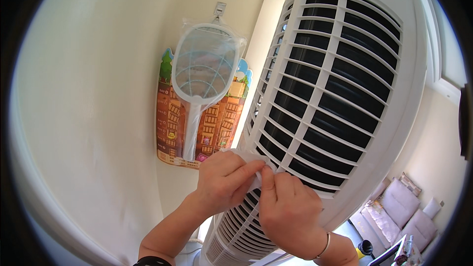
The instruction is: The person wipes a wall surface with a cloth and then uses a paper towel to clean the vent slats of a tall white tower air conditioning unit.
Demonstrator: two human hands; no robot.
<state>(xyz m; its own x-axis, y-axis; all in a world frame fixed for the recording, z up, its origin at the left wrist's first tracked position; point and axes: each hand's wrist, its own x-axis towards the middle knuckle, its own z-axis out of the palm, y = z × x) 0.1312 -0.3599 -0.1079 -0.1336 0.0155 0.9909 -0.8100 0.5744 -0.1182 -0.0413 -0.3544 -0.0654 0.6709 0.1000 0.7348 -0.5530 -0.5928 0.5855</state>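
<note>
A tall white appliance with a slatted air grille [321, 81] over dark inner parts stands before me, tilted in the view. Both hands meet at the lower part of its upper grille. Pinched in my left hand [225, 179] is a thin white cloth or wipe [255, 181], bunched against the slats. The fingertips of my right hand [288, 207] close on the same material from the right, touching the left fingers. A bracelet circles the right wrist. More narrow slats show below the hands. How much of the wipe lies behind the fingers is hidden.
A white electric mosquito swatter [192, 99] in clear plastic hangs from a wall hook [220, 8], over a colourful illustrated board [164, 118]. A pale wall curves along the left. At lower right are a light sofa [399, 203], a yellow-and-black bin [364, 248] and a cluttered table [410, 256].
</note>
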